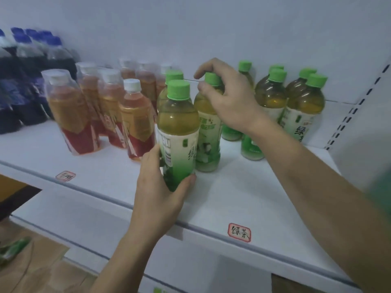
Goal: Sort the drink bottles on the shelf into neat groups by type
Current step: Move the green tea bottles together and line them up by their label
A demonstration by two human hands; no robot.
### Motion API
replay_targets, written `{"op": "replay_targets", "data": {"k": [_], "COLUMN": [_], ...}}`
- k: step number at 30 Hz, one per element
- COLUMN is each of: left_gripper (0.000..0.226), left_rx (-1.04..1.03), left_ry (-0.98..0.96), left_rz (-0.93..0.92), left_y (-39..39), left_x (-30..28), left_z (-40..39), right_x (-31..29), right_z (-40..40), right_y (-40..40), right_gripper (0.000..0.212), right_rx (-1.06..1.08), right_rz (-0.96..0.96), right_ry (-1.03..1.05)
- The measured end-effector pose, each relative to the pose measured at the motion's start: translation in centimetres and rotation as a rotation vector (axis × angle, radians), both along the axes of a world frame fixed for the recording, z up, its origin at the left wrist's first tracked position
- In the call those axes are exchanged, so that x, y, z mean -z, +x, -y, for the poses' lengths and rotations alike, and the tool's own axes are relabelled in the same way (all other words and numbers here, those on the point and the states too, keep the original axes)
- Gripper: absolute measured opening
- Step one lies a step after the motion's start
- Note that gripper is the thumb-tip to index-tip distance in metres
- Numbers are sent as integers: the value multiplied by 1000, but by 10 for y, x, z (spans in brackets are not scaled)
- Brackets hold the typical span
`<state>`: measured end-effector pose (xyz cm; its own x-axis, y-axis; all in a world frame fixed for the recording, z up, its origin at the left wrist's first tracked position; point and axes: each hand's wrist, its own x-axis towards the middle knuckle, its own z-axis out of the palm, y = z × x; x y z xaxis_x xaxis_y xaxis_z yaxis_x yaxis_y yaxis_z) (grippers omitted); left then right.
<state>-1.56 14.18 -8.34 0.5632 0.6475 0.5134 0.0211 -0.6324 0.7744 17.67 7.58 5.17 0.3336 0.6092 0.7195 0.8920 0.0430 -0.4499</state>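
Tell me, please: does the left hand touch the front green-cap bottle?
Touching. In the head view the left hand grips the lower part of the front green-cap bottle, with its thumb on one side and its fingers wrapped round the other.

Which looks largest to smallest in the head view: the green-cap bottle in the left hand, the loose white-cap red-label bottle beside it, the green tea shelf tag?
1. Green-cap bottle, though nearest the camera.
2. White-cap bottle.
3. Shelf tag.

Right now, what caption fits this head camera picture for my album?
Left hand grips a green-capped tea bottle; right hand holds its neighbour's neck on the white shelf.
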Motion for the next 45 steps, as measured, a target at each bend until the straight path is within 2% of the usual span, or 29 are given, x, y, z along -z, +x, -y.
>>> {"op": "replay_targets", "data": {"k": [4, 8, 11, 13, 15, 17, 19, 21, 23, 25, 27, 30, 33, 38, 42, 45], "left_gripper": [85, 94, 98, 82, 56, 32, 26, 43, 70, 87, 93, 94, 78, 74, 68, 75], "left_rx": [-25, -54, -193, -296, -339, -273, -140, -54, -80, -186, -253, -192, -72, -90, -186, -186], "left_ry": [-23, -36, 26, 124, 255, 371, 391, 322, 189, 82, 11, -151, -271, -245, -184, -187], "left_rz": [36, 60, 108, 204, 269, 269, 214, 94, -2, 8, 26, -46, -154, -93, -62, -108], "left_y": [1, 2, -3, -9, -12, -7, 6, 29, 54, 78, 97, 113, 115, 113, 115, 117], "left_x": [2, 1, 3, 2, 1, -1, -7, -16, -23, -30, -31, -21, -12, -7, -8, -7], "left_z": [1, 6, 16, 27, 40, 56, 75, 90, 98, 99, 98, 89, 77, 73, 72, 72], "right_x": [-1, 0, 0, 0, -1, -3, -7, -12, -17, -21, -25, -32, -37, -35, -29, -46], "right_z": [7, 12, 12, 12, 11, 12, 16, 22, 26, 30, 35, 46, 56, 62, 63, 62], "right_y": [4, 7, 8, 10, 10, 10, 14, 20, 25, 30, 37, 46, 49, 43, 40, 42], "right_gripper": [20, 19, 16, 11, 10, 20, 24, 22, 19, 13, 8, 10, 15, 11, 27, 28], "right_rx": [-63, -104, -99, -91, -75, -57, -59, -88, -109, -91, -75, -164, -242, -193, -90, -62], "right_rz": [-111, -143, -154, -153, -133, -118, -108, -89, -51, 9, 50, 37, 14, 55, 108, 203], "right_ry": [15, 11, 37, 58, 59, 58, 40, -8, -64, -122, -171, -260, -357, -306, -225, -350]}}
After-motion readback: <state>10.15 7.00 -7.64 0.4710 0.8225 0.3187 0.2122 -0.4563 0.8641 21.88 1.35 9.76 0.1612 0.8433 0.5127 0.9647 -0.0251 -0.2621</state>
